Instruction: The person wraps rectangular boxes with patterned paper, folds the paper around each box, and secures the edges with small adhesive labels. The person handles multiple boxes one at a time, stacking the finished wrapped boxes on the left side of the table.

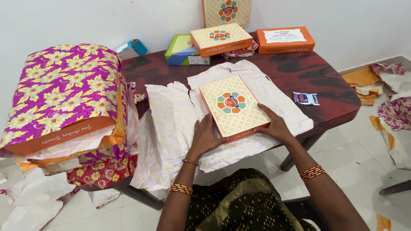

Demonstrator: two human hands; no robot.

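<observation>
The flat rectangular cream cardboard box with orange sides and a round flower emblem on its lid (233, 107) lies near the front edge of the dark reddish-brown table (308, 72), on a crumpled sheet of pale wrapping paper turned white side up (171, 124). Its long axis runs from the near edge away from me, tilted a little leftward at the far end. My left hand (204, 137) lies open and flat against the near left corner of the box, palm partly on the paper; my right hand (276, 126) is open too, fingers spread along the near right side and corner. Neither grips it; both press it from the near end, about equally close. To the right, toward the table's right edge, lies a small blue and white sachet (305, 98). Along the back edge stand more boxes: a matching cream and orange box (221, 39), a plain orange box (284, 39) and a green and blue box (182, 49). At the left edge rises a stack of boxes wrapped in purple and yellow flowered paper (64, 94).
</observation>
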